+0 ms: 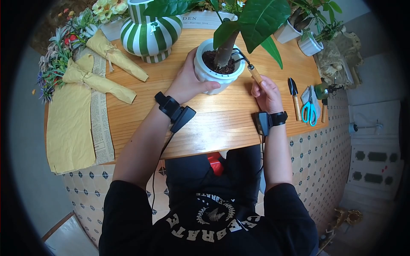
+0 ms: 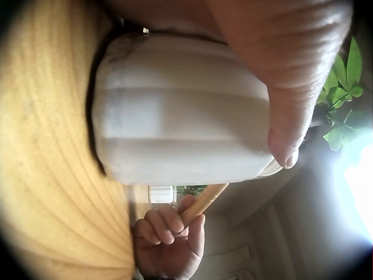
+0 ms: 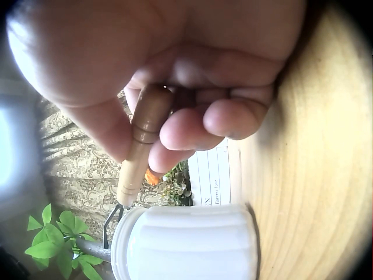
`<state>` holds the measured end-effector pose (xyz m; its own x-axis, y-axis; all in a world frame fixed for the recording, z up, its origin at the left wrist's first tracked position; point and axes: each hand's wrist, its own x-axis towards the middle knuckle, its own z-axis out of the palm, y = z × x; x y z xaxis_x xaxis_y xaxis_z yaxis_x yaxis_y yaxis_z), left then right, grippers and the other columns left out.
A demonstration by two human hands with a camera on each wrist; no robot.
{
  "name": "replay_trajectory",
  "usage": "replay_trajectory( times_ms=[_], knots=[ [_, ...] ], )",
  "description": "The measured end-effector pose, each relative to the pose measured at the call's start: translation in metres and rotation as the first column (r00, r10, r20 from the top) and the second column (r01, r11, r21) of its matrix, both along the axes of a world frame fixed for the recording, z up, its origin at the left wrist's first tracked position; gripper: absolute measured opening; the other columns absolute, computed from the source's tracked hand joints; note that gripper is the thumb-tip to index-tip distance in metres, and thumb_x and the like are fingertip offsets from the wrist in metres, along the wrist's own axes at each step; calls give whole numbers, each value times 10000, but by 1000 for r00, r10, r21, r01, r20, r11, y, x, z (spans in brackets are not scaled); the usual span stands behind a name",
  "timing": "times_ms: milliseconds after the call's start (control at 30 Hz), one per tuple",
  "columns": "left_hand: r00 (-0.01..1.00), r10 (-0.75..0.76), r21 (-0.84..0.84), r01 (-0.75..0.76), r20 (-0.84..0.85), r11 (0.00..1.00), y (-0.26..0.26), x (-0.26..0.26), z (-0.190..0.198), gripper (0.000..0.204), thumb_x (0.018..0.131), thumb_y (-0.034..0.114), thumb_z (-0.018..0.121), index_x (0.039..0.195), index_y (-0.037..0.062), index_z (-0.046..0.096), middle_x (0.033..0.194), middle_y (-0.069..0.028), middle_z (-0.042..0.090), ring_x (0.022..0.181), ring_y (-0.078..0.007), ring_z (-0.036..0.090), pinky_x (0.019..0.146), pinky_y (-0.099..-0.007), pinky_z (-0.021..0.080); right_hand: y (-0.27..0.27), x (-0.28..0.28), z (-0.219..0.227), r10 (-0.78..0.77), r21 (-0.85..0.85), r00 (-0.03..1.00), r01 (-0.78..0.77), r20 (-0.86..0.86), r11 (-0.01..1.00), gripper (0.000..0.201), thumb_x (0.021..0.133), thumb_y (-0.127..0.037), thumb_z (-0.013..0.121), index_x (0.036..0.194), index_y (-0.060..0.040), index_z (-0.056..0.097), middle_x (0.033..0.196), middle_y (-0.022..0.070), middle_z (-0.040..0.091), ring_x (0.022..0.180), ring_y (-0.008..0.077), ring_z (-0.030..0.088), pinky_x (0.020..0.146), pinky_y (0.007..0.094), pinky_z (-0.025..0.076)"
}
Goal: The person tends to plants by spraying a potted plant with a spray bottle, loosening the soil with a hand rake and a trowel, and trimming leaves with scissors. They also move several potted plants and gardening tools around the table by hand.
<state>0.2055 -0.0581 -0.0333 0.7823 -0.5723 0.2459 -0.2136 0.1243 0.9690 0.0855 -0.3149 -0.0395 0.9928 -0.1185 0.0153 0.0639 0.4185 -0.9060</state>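
Note:
A white ribbed flowerpot (image 1: 227, 81) stands on the wooden table, holding dark soil (image 1: 209, 58) and a plant with a thick trunk (image 1: 225, 54) and broad green leaves. My left hand (image 1: 186, 81) grips the pot from its left side, thumb across the front; most of its fingers are hidden behind the pot. In the left wrist view, that thumb lies along the pot's wall (image 2: 175, 116). Between thumb and curled fingers, my right hand (image 1: 268, 94) holds a small hand rake by its wooden handle (image 3: 143, 137). The rake's black tines (image 1: 237, 52) reach over the pot's right rim at the soil.
A green-striped vase (image 1: 151, 36) stands behind at left, near paper-wrapped flower bundles (image 1: 102, 87). A small trowel (image 1: 294, 96), turquoise-handled scissors (image 1: 309, 112) and a green bottle (image 1: 321, 91) lie right. Small potted plants (image 1: 311, 45) stand at back right.

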Motion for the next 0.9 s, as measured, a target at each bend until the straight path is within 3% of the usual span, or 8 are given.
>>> replay_trajectory(
  times_ms=[900],
  knots=[
    [999, -35, -57, 34, -19, 998, 2, 0, 2, 1122, 582, 355, 861, 1404, 3, 183, 1362, -182, 398, 1279, -271, 390, 1062, -387, 330, 2, -1, 3, -1, 5, 1000, 1, 4, 1000, 264, 870, -106, 573, 1112, 1, 577, 776, 41, 562, 667, 115, 495, 634, 247, 415]
  ],
)
